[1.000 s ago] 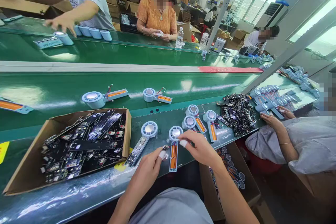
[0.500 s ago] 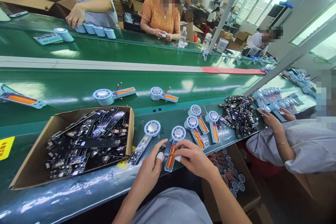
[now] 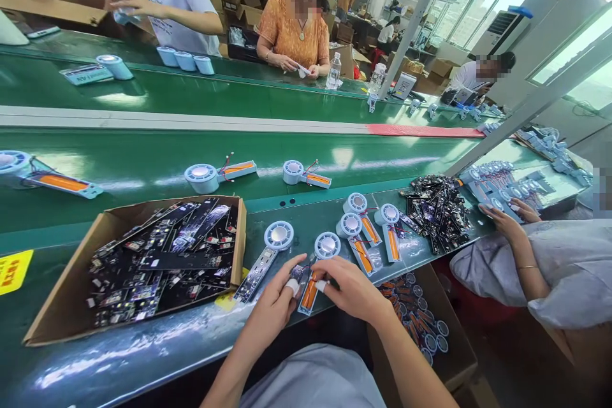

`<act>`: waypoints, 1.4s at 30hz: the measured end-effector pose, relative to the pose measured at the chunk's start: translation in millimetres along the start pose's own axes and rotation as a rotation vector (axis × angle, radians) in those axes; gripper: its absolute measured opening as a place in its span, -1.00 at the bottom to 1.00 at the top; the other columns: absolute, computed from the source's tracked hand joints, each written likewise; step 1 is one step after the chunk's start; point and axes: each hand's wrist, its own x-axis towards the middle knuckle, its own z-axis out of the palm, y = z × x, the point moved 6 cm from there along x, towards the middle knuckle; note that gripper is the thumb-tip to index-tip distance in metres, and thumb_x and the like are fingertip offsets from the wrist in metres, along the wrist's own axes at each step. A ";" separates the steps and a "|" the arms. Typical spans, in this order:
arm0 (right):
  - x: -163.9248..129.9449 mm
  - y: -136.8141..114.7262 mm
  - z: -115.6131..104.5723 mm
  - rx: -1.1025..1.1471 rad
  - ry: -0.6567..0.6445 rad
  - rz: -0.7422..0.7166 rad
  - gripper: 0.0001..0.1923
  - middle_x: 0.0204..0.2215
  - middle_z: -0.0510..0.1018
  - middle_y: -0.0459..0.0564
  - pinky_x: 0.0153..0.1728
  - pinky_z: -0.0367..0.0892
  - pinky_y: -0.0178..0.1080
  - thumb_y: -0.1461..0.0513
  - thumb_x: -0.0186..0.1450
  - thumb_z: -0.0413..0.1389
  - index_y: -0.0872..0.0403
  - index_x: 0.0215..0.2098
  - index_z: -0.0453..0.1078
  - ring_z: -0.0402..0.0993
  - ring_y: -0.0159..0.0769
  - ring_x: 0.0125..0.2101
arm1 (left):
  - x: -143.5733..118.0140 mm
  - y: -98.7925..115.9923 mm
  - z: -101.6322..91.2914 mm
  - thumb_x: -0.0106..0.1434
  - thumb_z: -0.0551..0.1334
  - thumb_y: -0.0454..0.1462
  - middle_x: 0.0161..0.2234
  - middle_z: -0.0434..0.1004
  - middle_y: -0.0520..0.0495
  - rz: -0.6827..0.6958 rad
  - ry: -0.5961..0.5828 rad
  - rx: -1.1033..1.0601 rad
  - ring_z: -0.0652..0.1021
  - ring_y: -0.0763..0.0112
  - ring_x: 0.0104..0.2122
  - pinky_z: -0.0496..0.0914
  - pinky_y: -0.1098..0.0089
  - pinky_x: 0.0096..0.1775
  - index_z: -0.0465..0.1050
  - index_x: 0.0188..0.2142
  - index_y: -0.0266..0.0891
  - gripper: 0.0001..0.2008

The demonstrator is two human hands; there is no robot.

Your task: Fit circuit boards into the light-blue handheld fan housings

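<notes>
My left hand (image 3: 272, 306) and my right hand (image 3: 351, 287) meet over a light blue fan assembly (image 3: 315, 268) lying on the green bench, a round head with a long handle that holds an orange battery. My left fingers pinch a small black circuit board (image 3: 297, 273) at the handle's left side. My right fingers press on the handle beside the battery. Fingertips on both hands wear white tape. A second assembly (image 3: 268, 255), with a circuit board in its handle, lies just left of it. Three more assemblies (image 3: 366, 229) lie to the right.
A cardboard box (image 3: 62, 280) of black circuit boards stands at my left. A loose pile of boards (image 3: 437, 210) lies at right beside a seated person's hands. Two assemblies (image 3: 217, 173) ride the green conveyor. A box of parts (image 3: 421, 325) sits below the bench. Other people work across the belt.
The assemblies on the conveyor have drifted to the right. My hands have closed in lower on the handle, with the small board brought against it.
</notes>
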 end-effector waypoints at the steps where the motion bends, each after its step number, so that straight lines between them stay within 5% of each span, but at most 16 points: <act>1: -1.4 3.9 -3.4 0.038 0.015 0.019 -0.58 -0.18 0.58 0.00 -0.07 0.38 -0.21 0.47 0.30 0.06 0.04 0.07 0.36 0.46 -0.23 -0.14 | -0.2 -2.0 0.3 0.19 0.06 -0.08 -0.53 0.17 0.19 -0.043 -0.025 -0.037 0.12 0.57 -0.67 0.04 0.54 -0.64 0.11 0.35 -0.22 -0.26; 6: -3.6 12.4 -21.9 0.107 0.114 0.024 -0.69 -0.22 0.56 -0.01 -0.16 0.37 -0.22 0.41 0.33 0.04 0.04 -0.02 0.43 0.45 -0.26 -0.23 | 1.5 -4.1 -3.0 0.20 0.03 -0.11 -0.53 0.13 0.18 -0.070 -0.070 -0.006 0.10 0.56 -0.66 0.06 0.53 -0.63 0.17 0.33 -0.24 -0.29; 11: 7.2 -1.9 -25.9 0.223 0.243 -0.040 -0.76 -0.28 0.56 -0.01 -0.23 0.37 -0.27 0.37 0.32 0.04 0.06 -0.15 0.49 0.47 -0.29 -0.26 | -10.6 16.7 4.2 0.29 -0.09 -0.32 -0.28 0.47 -0.12 0.257 0.042 0.634 0.52 0.30 -0.36 0.40 0.35 -0.32 0.49 0.12 -0.15 -0.47; 15: 14.8 -9.6 -17.3 0.239 0.225 -0.013 -0.81 -0.31 0.56 -0.01 -0.25 0.37 -0.28 0.33 0.34 0.06 0.07 -0.18 0.52 0.46 -0.31 -0.30 | -21.0 18.2 18.1 0.27 -0.12 -0.43 -0.19 0.49 -0.17 0.281 0.035 0.943 0.57 0.24 -0.38 0.40 0.32 -0.34 0.48 0.12 -0.05 -0.42; 19: 13.2 -5.8 -16.7 0.257 0.251 0.116 -0.85 -0.37 0.57 -0.06 -0.32 0.35 -0.31 0.31 0.33 0.10 0.06 -0.19 0.51 0.45 -0.34 -0.38 | -23.4 22.7 16.3 0.30 -0.11 -0.36 -0.29 0.55 -0.13 0.367 0.089 0.631 0.60 0.24 -0.29 0.45 0.32 -0.25 0.44 0.03 -0.19 -0.55; 25: 8.6 -11.3 -12.6 0.191 0.223 0.118 -0.78 -0.34 0.53 -0.06 -0.27 0.33 -0.31 0.44 0.28 0.07 0.05 -0.27 0.49 0.44 -0.33 -0.34 | -21.0 16.5 8.4 0.25 -0.01 -0.18 -0.45 0.52 0.05 0.214 0.179 0.267 0.48 0.36 -0.57 0.37 0.36 -0.45 0.25 -0.10 -0.16 -0.74; 30: 6.8 -9.5 -5.1 0.080 0.241 0.136 -0.75 -0.29 0.52 -0.02 -0.22 0.34 -0.27 0.49 0.25 0.10 0.08 -0.23 0.48 0.44 -0.26 -0.24 | -20.2 12.1 9.2 0.22 0.05 -0.08 -0.47 0.55 0.04 0.126 0.159 0.140 0.52 0.32 -0.53 0.39 0.33 -0.43 0.17 0.01 -0.18 -0.60; 42: 5.4 -17.5 -6.1 -0.179 0.311 0.065 -0.80 -0.30 0.53 -0.01 -0.26 0.32 -0.21 0.44 0.30 0.10 0.04 -0.26 0.45 0.38 -0.21 -0.27 | -19.2 18.2 8.5 0.18 0.09 -0.06 -0.58 0.51 0.05 0.122 0.158 0.078 0.55 0.31 -0.54 0.42 0.35 -0.46 0.32 -0.09 -0.23 -0.62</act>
